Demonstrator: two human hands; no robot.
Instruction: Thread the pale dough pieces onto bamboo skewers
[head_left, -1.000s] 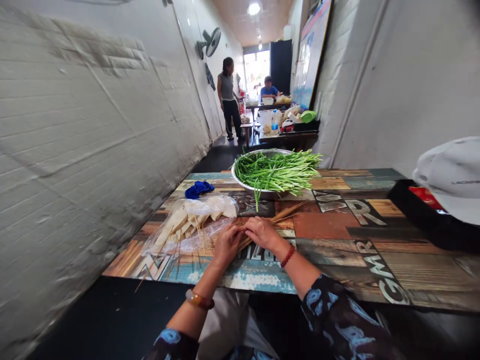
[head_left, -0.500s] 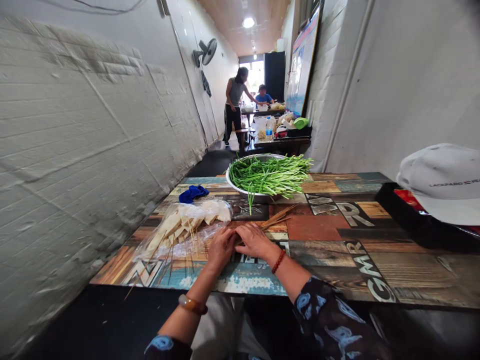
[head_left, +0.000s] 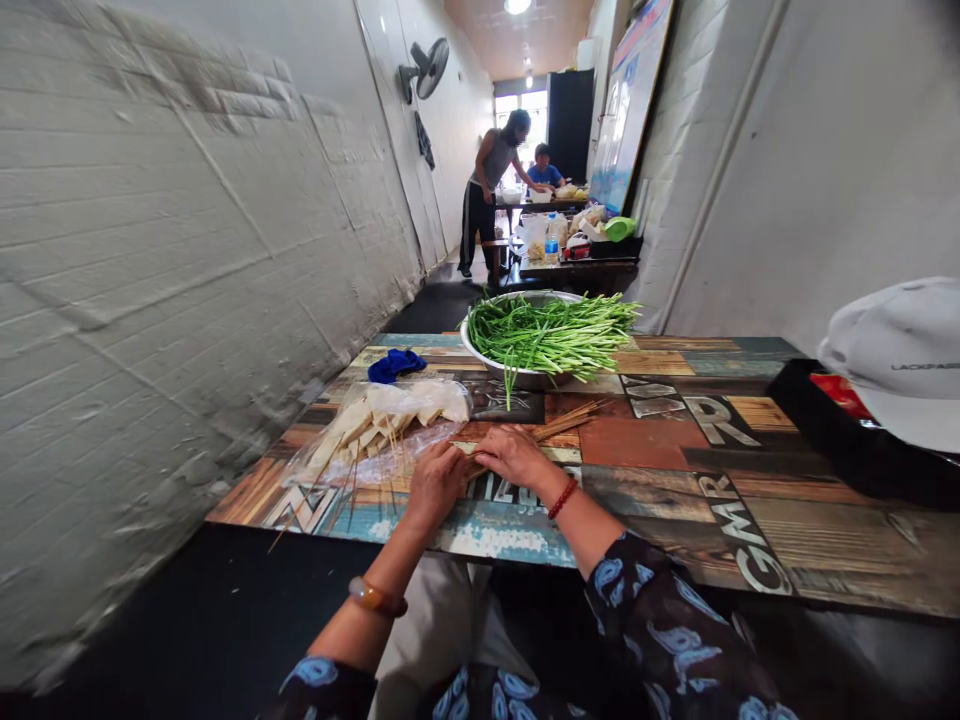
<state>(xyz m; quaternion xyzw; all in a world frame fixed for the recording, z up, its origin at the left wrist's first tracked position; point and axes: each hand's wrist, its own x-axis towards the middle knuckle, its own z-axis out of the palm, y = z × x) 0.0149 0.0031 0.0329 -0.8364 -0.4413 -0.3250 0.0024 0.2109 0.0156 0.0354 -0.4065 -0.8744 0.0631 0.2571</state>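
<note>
My left hand (head_left: 436, 485) is closed at the near side of the table, fingertips pinched towards my right hand. Close beside it, my right hand (head_left: 516, 456) bends its fingers over thin bamboo skewers (head_left: 574, 418), which fan out past it to the upper right. Thin brown sticks also show between the two hands; the fingertips partly hide them. Left of my hands, pale flat pieces (head_left: 367, 425) that look like tofu sheet lie on a clear plastic bag (head_left: 311, 465), several with skewers stuck through them, pointing towards me.
A metal bowl (head_left: 480, 355) heaped with long green stalks (head_left: 559, 335) stands behind my hands. A blue cloth (head_left: 395, 365) lies left of it. At right, a white cap (head_left: 896, 350) rests on a black box (head_left: 817, 435). Two people are at a farther table, one standing (head_left: 495, 165), one seated.
The view has shifted, so the table sits slightly higher and further right. My hands stay close together, with slightly more of the sticks showing between them. The standing person leans further forward.
</note>
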